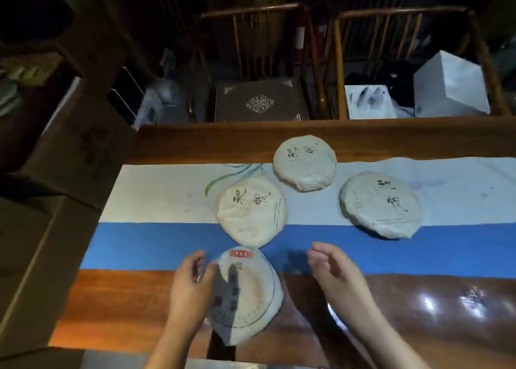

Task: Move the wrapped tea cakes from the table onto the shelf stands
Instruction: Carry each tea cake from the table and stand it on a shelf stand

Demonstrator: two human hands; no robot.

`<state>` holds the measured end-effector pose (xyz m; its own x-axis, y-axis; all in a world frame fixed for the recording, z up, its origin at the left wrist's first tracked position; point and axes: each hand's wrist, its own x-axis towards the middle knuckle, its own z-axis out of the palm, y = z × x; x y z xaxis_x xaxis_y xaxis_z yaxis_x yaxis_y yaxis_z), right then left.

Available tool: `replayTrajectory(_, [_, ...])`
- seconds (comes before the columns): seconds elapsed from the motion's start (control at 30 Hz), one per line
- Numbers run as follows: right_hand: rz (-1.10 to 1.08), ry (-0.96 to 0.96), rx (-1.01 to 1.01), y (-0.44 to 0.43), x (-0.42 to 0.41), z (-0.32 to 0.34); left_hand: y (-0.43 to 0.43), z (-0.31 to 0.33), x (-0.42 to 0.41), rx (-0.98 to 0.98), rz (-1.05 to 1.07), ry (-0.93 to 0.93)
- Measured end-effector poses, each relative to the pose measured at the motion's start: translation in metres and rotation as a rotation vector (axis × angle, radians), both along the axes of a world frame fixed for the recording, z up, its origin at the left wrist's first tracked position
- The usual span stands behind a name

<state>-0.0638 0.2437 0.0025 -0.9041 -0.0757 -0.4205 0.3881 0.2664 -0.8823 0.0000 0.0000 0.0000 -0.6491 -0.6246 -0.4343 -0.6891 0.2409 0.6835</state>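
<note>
Looking down at the wooden surface point(125, 307), we see four wrapped tea cakes lying flat on it. The nearest tea cake point(248, 293), with a red label at its far edge, lies partly on the blue band of the cloth runner point(156, 246) and partly on the bare wood. Our left hand point(190, 287) rests at its left edge, fingers curled and spread loosely, seemingly touching the wrapper; the grip is not pressed around the cake. Our right hand point(332, 271) hovers just right of the same cake, apart from it, with the fingers curved and spread, holding nothing.

The second tea cake point(251, 212) lies just beyond the nearest one, touching or almost touching it, across the white and blue bands of the runner. The third tea cake point(305, 162) lies farther back, near the far edge of the surface, half on wood and half on the white band. The fourth tea cake point(381, 204) lies well to the right, on the runner.

Behind the surface stand two wooden chairs point(251, 47); one carries a dark patterned box point(259, 102), the other a white box point(449, 85). Cardboard cartons point(69, 151) stand at the left.
</note>
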Motion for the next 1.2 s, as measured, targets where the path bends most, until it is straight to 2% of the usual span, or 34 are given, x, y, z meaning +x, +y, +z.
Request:
replayTrajectory(0.07, [0.236, -0.076, 0.156, -0.017, 0.004, -0.019, -0.007, -0.027, 0.01, 0.024, 0.043, -0.117])
replayTrajectory(0.13, [0.394, -0.174, 0.195, -0.036, 0.013, -0.039, -0.006, -0.041, 0.02, 0.142, 0.12, -0.198])
replayTrajectory(0.27, [0.448, -0.151, 0.345, -0.068, 0.018, -0.069, -0.001, -0.042, 0.023, 0.295, 0.32, -0.183])
replayTrajectory(0.37, [0.41, -0.17, 0.406, -0.082, 0.021, -0.077, -0.008, -0.051, 0.022, 0.377, 0.311, -0.241])
replayTrajectory(0.43, [0.353, -0.23, 0.348, -0.085, 0.023, -0.079, -0.015, -0.054, 0.021, 0.416, 0.273, -0.266])
replayTrajectory(0.57, [0.221, -0.422, 0.11, -0.083, 0.023, -0.077, -0.028, -0.048, 0.021, 0.532, 0.226, -0.31])
replayTrajectory(0.7, [0.221, -0.492, -0.039, -0.074, 0.021, -0.072, -0.038, -0.033, 0.024, 0.581, 0.141, -0.334])
replayTrajectory(0.9, [0.303, -0.489, -0.255, -0.059, 0.019, -0.035, -0.054, 0.017, 0.033, 0.65, 0.01, -0.241])
replayTrajectory(0.97, [0.305, -0.495, -0.378, -0.052, 0.018, -0.017, -0.06, 0.04, 0.036, 0.733, -0.009, -0.188])
replayTrajectory(1.03, [0.354, -0.479, -0.466, -0.047, 0.016, 0.008, -0.063, 0.065, 0.032, 0.735, -0.04, -0.084])
replayTrajectory(1.13, [0.41, -0.423, -0.444, -0.044, 0.009, 0.05, -0.072, 0.106, 0.022, 0.694, -0.144, 0.064])
replayTrajectory(1.2, [0.509, -0.395, -0.437, -0.047, 0.003, 0.078, -0.073, 0.125, 0.016, 0.857, -0.29, 0.061])
